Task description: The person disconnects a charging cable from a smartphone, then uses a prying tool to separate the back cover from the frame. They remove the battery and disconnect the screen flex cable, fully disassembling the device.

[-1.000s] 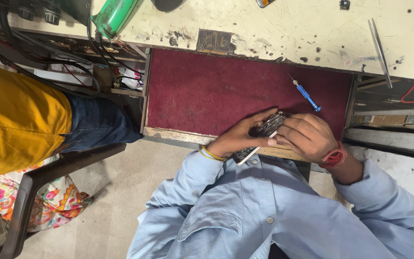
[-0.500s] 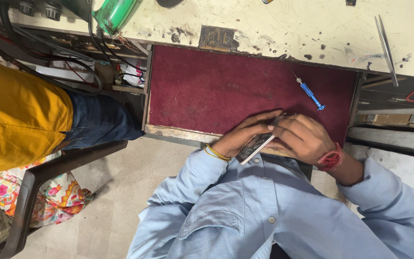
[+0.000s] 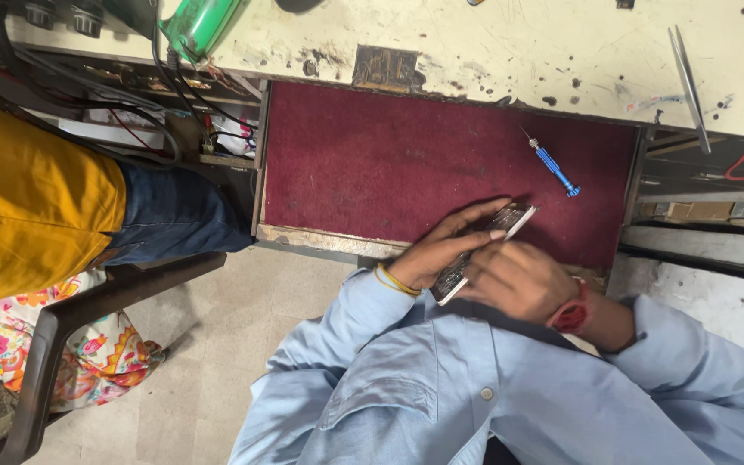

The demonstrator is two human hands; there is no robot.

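I see both hands meeting over the near edge of the dark red mat (image 3: 389, 164), working on one thing between them: a phone (image 3: 484, 250) with its back off, the grey inner parts facing up. It lies slanted, its far end pointing up and to the right over the mat, its near end down toward the blue shirt (image 3: 441, 387).

My left hand (image 3: 445, 250) comes in from the left, a yellow band (image 3: 393, 280) at its wrist. It is partly curled around the phone, fingers (image 3: 475, 215) long and only lightly bent, laid along the phone's left edge and touching it, with one fingertip resting on top near the far end. I read that as a grasp on the phone, not a fist.

My right hand (image 3: 518, 280) comes in from the right, a red band (image 3: 572, 312) at the wrist. Its back faces the camera and the fingers are curled inward, pressed against the right edge and lower part of the phone. It touches and steadies the phone; whether anything small is pinched in the fingertips I cannot tell, as the knuckles hide them.

A small blue screwdriver (image 3: 553, 165) lies on the mat just beyond the phone, apart from both hands. Metal tweezers (image 3: 689, 60) rest on the stained pale bench (image 3: 518, 43) at the far right. To the left sits another person, in a yellow top (image 3: 27, 207) and jeans on a dark chair (image 3: 53, 344).
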